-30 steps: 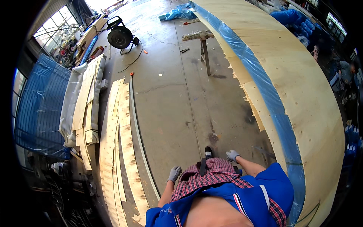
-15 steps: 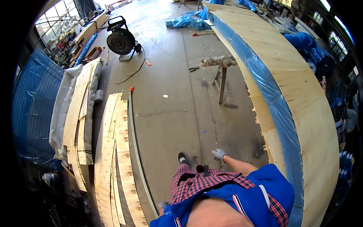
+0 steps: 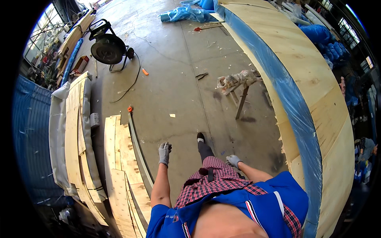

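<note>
Head view. Two gloved hands are showing, both in grey gloves. The left hand is hanging forward over bare concrete floor, fingers loosely curled, grasping nothing. The right hand is swinging low beside the hip, half closed, also grasping nothing. One dark shoe is stepping ahead between them.

Nearest the left hand: one low stack of plywood strips lying just to its left, with one long grey curved strip running along the stack's right edge, an orange clamp at its far end. Further left, one wrapped bundle of boards in pale sheeting, and beyond it blue netting.

On the right, one big curved plywood form is sweeping along, its near edge faced with a blue film band. One rough sawhorse is standing beside that edge.

Open floor is running as a wide lane between stack and form. Far end: one black round fan on a stand, its cable trailing, and one crumpled blue plastic sheet.
</note>
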`<state>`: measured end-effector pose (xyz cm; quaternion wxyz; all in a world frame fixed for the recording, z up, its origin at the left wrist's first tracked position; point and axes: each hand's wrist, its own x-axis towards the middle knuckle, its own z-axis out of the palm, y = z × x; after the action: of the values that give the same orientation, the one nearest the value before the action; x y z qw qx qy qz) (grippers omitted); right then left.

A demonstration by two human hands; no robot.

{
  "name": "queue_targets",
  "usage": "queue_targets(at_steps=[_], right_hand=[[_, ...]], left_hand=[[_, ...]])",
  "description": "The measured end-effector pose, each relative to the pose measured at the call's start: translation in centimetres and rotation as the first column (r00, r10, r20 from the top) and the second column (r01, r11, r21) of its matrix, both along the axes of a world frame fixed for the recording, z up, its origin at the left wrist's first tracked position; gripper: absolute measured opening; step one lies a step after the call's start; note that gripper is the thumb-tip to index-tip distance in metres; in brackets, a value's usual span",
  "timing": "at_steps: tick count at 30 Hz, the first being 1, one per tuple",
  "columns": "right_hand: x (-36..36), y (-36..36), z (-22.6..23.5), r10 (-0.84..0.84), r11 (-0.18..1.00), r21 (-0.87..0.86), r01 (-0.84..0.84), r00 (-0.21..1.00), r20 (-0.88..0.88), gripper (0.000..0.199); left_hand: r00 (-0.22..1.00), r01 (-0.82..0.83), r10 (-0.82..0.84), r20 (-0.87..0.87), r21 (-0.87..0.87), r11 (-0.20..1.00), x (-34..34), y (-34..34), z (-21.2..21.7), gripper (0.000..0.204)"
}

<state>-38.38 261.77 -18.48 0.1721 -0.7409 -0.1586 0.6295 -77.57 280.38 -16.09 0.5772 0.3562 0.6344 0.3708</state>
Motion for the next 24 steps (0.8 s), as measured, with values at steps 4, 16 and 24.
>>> queue_targets(at_steps=[4,16,24], right_hand=[[0.3,13.3,-5.7,0.466,0.839,0.050,-0.542,0.762,0.449,0.055],[-1.5,56.1,-1.7,0.258,0.910,0.311,-0.276,0.961,0.098,0.026],[1.0,68.9,-8.6,0.175,0.982,0.057,-0.183,0.977,0.120,0.030]], left_hand=[[0.999,-0.022,0.030,0.025,-0.277,0.961,2.5,2.4,-4.6,0.021],[0.960,0.221,-0.238,-0.151,-0.123,0.968,7.0,27.8,-5.0,0.028],[0.846,0.455,-0.493,-0.203,-0.206,0.866,12.0,46.4,-9.2,0.031]])
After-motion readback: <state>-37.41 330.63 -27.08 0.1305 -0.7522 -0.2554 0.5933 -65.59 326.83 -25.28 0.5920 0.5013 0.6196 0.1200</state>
